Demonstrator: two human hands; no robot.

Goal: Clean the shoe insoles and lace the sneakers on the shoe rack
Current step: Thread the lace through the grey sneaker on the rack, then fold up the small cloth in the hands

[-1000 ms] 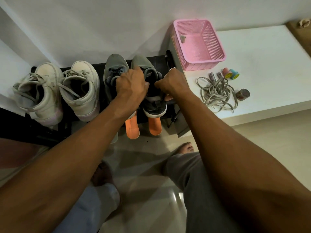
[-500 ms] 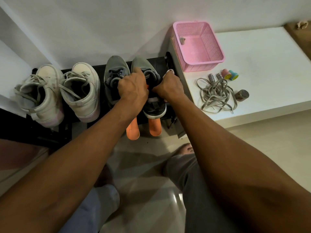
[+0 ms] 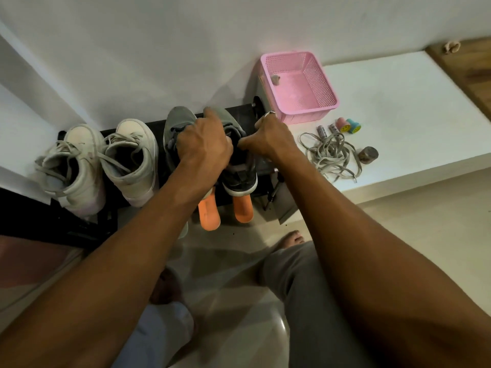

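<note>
Two grey sneakers stand side by side on the black shoe rack (image 3: 156, 126), the left grey sneaker (image 3: 174, 123) and the right grey sneaker (image 3: 240, 179). My left hand (image 3: 204, 144) lies over the two of them, fingers curled at the right sneaker's tongue. My right hand (image 3: 271, 139) pinches the right sneaker's collar from the right side. Two orange insoles (image 3: 210, 213) stick out under the sneakers' heels. A pair of white sneakers (image 3: 127, 160) with loose laces stands at the left of the rack.
A heap of grey laces (image 3: 332, 155) lies on the white bench (image 3: 398, 123) to the right. A pink basket (image 3: 300, 86), two batteries, two small coloured stamps (image 3: 348, 126) and a small dark jar (image 3: 368, 154) are there too. My legs and bare feet are on the tiled floor below.
Both hands have slid a little further toward the toes of the grey sneakers. My right hand has spread away from the left hand, its thumb and finger now at the collar.
</note>
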